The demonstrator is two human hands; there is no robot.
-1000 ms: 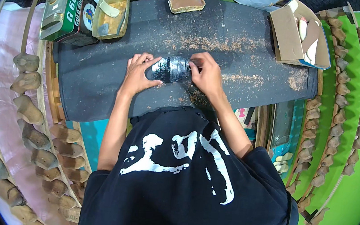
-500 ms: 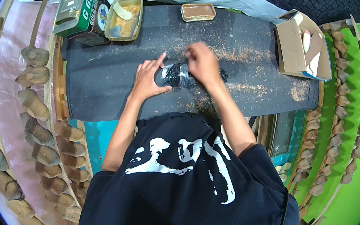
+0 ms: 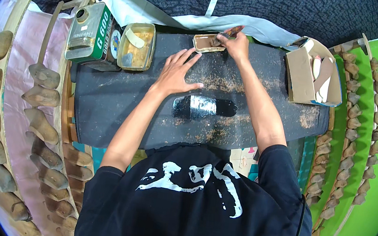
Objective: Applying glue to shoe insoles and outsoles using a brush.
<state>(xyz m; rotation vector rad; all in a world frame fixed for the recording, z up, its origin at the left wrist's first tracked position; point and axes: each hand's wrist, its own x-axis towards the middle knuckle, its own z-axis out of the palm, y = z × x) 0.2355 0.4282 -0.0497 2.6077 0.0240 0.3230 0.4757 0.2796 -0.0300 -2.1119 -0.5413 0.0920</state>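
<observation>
At the far side of the table my right hand (image 3: pixel 236 45) grips a brush (image 3: pixel 228 32), dark at its lower end and reddish-brown at the top. The brush tip is over the right end of a small tan tub (image 3: pixel 204 43) of brown matter. My left hand (image 3: pixel 177 72) is open, fingers spread and pointing away, with the fingertips at the tub's near left edge. Nearer my body lies a glossy black sole-shaped piece (image 3: pixel 216 107) with a shiny, light-reflecting patch toward its left part. Neither hand touches it.
A green-and-white metal can (image 3: pixel 88 35) stands at the far left beside a yellowish tub (image 3: pixel 135 62). On the right is an open cardboard box (image 3: pixel 296 82) with pale and brown pieces. Brown shavings (image 3: pixel 228 86) litter the dark tabletop (image 3: pixel 121 95). Racks of wooden shoe lasts (image 3: pixel 43 96) flank both sides.
My right hand has gone from the black piece to the tan tub, where the brush now shows. My left hand has let go of the piece and reached toward the tub. The view has tilted.
</observation>
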